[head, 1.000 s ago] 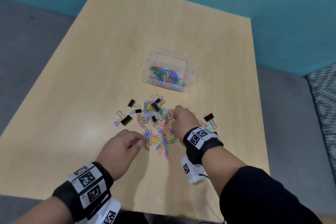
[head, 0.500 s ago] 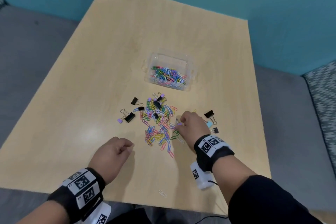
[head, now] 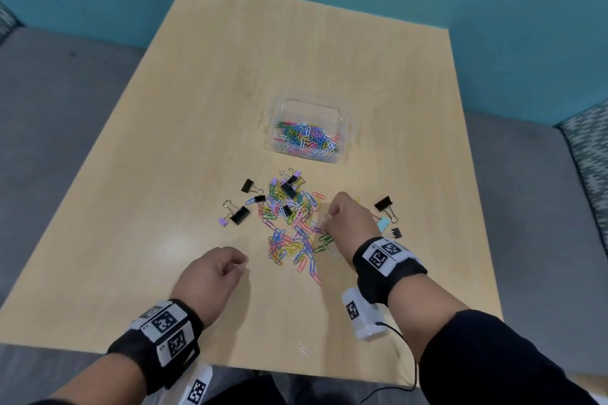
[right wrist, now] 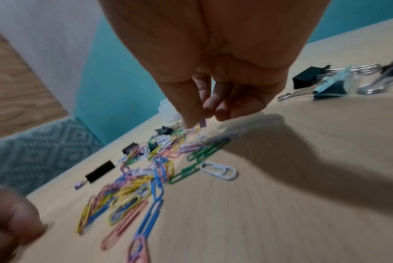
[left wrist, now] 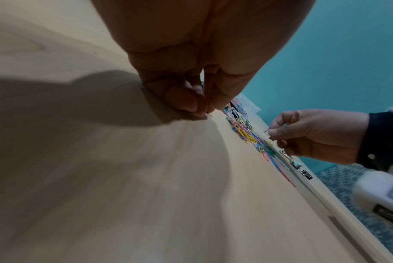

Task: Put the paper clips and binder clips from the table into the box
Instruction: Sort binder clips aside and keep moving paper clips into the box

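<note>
A clear plastic box (head: 343, 115) at mid-table holds coloured paper clips. Just in front of it lies a loose pile of paper clips (head: 289, 227) mixed with black binder clips (head: 288, 189). My right hand (head: 325, 223) hovers at the pile's right edge; thumb and fingers pinch a purple paper clip (right wrist: 202, 122), and the left wrist view shows more clips bunched in the right hand (left wrist: 274, 135). To the left of the pile my left hand (head: 237, 265) rests as a curled fist, its fingertips (left wrist: 191, 105) pressed together with nothing showing between them.
More binder clips lie apart: black ones (head: 240, 215) and a purple one (head: 223, 222) to the left, a black (head: 383, 204), a light blue (head: 383, 224) and a small black (head: 396, 233) to the right. A lone white paper clip (head: 302, 349) sits near the table's (head: 197, 141) front edge.
My left hand has drawn back from the pile's near-left edge toward me and curled into a fist. My right hand has slid to the pile's near-right edge.
</note>
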`<state>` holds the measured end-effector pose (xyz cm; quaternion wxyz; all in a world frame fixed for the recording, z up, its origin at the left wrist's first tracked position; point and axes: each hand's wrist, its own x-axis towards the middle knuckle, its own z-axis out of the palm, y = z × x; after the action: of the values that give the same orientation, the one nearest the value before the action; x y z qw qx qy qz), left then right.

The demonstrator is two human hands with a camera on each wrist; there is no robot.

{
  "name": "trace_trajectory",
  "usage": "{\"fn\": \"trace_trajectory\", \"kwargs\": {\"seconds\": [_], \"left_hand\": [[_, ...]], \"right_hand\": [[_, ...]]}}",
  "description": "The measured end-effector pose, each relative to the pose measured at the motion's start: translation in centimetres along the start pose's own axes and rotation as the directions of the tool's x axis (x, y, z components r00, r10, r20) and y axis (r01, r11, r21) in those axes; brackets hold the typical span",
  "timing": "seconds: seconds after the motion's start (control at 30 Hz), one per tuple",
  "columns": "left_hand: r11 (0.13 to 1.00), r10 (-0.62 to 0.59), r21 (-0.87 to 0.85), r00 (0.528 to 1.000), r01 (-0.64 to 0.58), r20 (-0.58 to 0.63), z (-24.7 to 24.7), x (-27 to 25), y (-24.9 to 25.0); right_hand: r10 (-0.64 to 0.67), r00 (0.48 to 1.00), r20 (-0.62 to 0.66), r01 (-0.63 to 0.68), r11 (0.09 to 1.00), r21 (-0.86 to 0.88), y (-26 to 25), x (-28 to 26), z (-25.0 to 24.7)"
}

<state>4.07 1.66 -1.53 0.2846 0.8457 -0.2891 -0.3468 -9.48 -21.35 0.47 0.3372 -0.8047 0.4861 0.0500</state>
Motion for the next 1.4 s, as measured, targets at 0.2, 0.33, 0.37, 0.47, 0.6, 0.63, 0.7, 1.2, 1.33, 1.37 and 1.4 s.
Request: {"fn": "trace_trajectory", "kwargs": {"seconds": [0.2, 0.33, 0.37, 0.47, 0.6, 0.63, 0.7, 1.2, 1.33, 1.37, 1.4], "left_hand": [[0.999, 0.035, 0.023, 0.999, -0.036, 0.028, -0.4, 0.1, 0.4], [0.962, 0.174, 0.215, 0.985, -0.170, -0.002, -0.9, 0.6, 0.7], [0.926, 0.248, 0.295, 0.969, -0.237, -0.001, -1.0, 1.0, 0.8], [0.788, 0.417, 0.478, 0.908, -0.387, 0.047, -0.8, 2.1, 2.0], [0.641, 0.520, 0.583, 0.841, -0.499, 0.148, 0.8, 3.7, 3.9], [0.634, 0.508, 0.596, 0.846, -0.493, 0.161, 1.2, 4.1, 4.1], [0.645, 0.453, 0.614, 0.875, -0.456, 0.174, 1.7, 4.7, 4.4], [0.673, 0.491, 0.564, 0.859, -0.478, 0.143, 1.5, 1.7, 2.3], [0.781, 0.403, 0.519, 0.915, -0.347, 0.005, 0.2, 3.9, 3.0], [0.768, 0.386, 0.550, 0.923, -0.327, 0.010, -0.2, 4.8, 3.4], [0.737, 0.376, 0.592, 0.926, -0.327, 0.043, -0.6, 5.6, 3.8]], "right_hand": [[0.080, 0.994, -0.070, -0.077, 0.996, 0.043, 3.5, -1.2, -2.3], [0.042, 0.981, -0.189, -0.027, 0.996, 0.083, 5.4, -3.3, -2.2], [0.016, 0.981, -0.195, -0.002, 0.997, 0.072, 5.7, -4.0, -1.8], [-0.146, 0.978, -0.150, 0.145, 0.989, -0.018, 5.9, -6.3, 0.0], [-0.357, 0.933, -0.035, 0.345, 0.921, -0.181, 4.9, -8.4, 2.2], [-0.388, 0.921, -0.021, 0.375, 0.902, -0.217, 4.4, -8.5, 2.6], [-0.420, 0.908, -0.001, 0.402, 0.869, -0.287, 3.7, -8.2, 3.4], [-0.477, 0.868, 0.135, 0.480, 0.739, -0.473, 2.8, -8.1, 4.8], [-0.494, 0.865, 0.095, 0.481, 0.759, -0.439, 2.0, -7.6, 4.3], [-0.488, 0.869, 0.084, 0.473, 0.768, -0.432, 2.0, -7.6, 4.3], [-0.486, 0.871, 0.075, 0.469, 0.774, -0.426, 2.0, -7.5, 4.3]]}}
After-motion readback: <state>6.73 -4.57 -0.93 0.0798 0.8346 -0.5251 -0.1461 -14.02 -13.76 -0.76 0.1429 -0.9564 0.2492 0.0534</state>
